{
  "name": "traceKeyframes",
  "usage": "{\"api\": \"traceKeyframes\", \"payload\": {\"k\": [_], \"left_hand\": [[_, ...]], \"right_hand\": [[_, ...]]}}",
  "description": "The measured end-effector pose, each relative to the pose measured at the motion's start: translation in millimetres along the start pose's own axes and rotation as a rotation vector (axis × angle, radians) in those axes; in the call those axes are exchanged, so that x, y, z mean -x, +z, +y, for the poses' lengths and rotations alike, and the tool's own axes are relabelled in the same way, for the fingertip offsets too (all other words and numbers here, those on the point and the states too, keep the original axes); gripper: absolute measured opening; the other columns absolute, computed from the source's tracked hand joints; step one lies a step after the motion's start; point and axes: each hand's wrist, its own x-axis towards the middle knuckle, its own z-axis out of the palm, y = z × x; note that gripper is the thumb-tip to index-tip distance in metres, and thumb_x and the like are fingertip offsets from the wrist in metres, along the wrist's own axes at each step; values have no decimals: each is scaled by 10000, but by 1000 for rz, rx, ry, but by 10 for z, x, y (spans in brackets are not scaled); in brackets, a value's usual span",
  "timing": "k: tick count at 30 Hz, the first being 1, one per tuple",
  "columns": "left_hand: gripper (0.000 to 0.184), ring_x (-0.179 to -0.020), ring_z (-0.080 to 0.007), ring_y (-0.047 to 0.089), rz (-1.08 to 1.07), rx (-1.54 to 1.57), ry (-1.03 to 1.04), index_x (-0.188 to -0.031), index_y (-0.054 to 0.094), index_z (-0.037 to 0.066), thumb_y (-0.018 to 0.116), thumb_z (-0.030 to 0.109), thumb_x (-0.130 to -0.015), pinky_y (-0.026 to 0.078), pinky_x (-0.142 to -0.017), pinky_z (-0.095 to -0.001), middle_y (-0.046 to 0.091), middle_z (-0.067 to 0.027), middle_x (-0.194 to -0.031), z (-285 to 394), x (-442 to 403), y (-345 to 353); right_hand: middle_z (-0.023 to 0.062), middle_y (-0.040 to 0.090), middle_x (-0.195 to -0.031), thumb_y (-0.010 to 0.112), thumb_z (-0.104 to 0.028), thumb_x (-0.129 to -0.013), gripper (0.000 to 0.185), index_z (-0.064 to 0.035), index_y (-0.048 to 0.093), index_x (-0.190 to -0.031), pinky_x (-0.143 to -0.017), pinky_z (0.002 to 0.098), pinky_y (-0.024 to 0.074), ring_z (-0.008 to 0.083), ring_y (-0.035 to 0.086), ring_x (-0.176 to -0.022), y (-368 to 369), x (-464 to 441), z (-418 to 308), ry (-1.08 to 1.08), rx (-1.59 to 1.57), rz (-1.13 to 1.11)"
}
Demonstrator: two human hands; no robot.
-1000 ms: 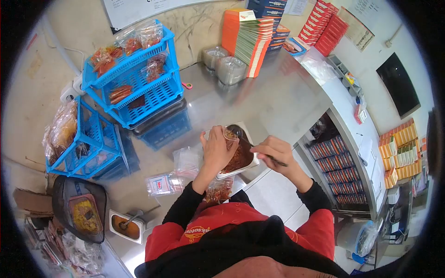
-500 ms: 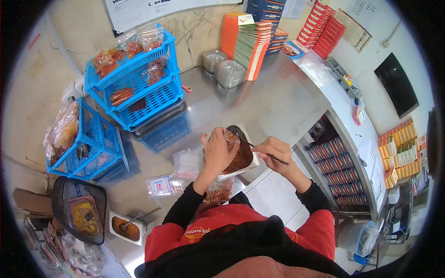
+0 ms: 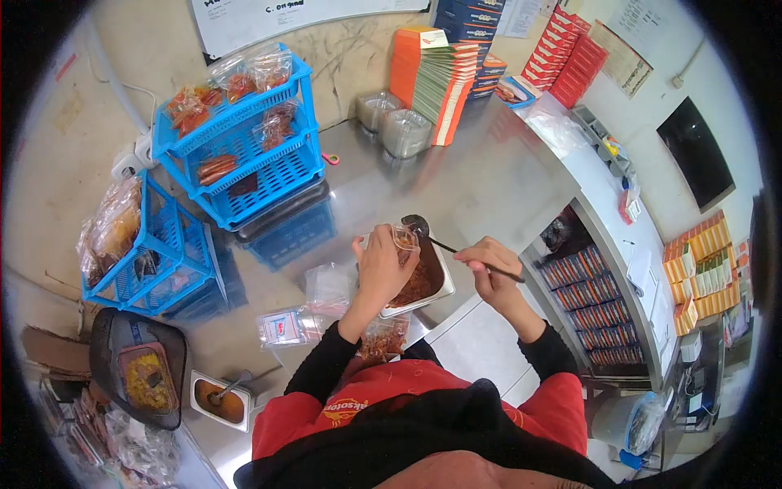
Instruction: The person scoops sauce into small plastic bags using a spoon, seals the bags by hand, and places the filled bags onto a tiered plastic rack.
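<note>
My left hand is closed around a small clear plastic bag with reddish-brown food in it, over the left side of a steel pan. My right hand grips the dark handle of a ladle. The ladle's bowl is at the mouth of the bag, above the pan's far edge. Dark red-brown food fills part of the pan. Flat empty bags lie left of the pan, and a filled bag rests close to my body.
Blue tiered baskets with packed food stand at the back left. Stacked clear containers and folded orange boxes are at the back. A pan of orange sauce and a black tub sit at the lower left.
My right hand has moved slightly right, and the ladle's bowl has come up out of the pan to the bag's mouth. My left hand has stayed on the bag.
</note>
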Motion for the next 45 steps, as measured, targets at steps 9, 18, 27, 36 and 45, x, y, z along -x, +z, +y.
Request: {"api": "traceKeyframes", "payload": {"k": [9,18,27,36,45], "left_hand": [[457,-906,-294,518,149,97,-48,-1020,424,7,666,295,-761,277,-880,-489,518,-132,-912,-176,34,-157],[472,-878,-334,608,-238,543,-212,-1043,355,-1,588,363,-852,406,-796,-437,602,-181,-914,-123,193,-42],[152,-616,-43,523,-212,986,-195,-814,489,27,476,118,-935,424,-573,-193,568,0,-701,-336,278,-515],[125,-661,-91,593,-376,891,-151,-829,618,-28,525,42,-875,470,-619,-226,656,-63,-766,-457,578,-776],[124,-679,-42,523,-591,738,-205,-835,599,-30,544,73,-875,449,-616,-226,591,-4,-692,-439,1206,-860]], "right_hand": [[106,598,-801,515,-152,-896,194,-3,590,-995,-638,302,458,194,599,-729,548,508,384,872,-296,-92],[151,584,-780,593,-166,-823,222,-44,447,-937,-616,393,448,359,573,-723,916,363,78,614,-85,-198],[-40,551,-660,559,-119,-885,85,-39,589,-876,-451,169,371,32,478,-540,780,253,37,721,-616,-137],[16,617,-779,665,-48,-782,56,-9,672,-822,-623,205,440,48,545,-711,965,461,-164,808,-640,-204],[30,632,-731,677,-72,-753,89,-11,654,-814,-599,218,444,53,554,-676,1263,1068,-690,888,-707,-163]]}}
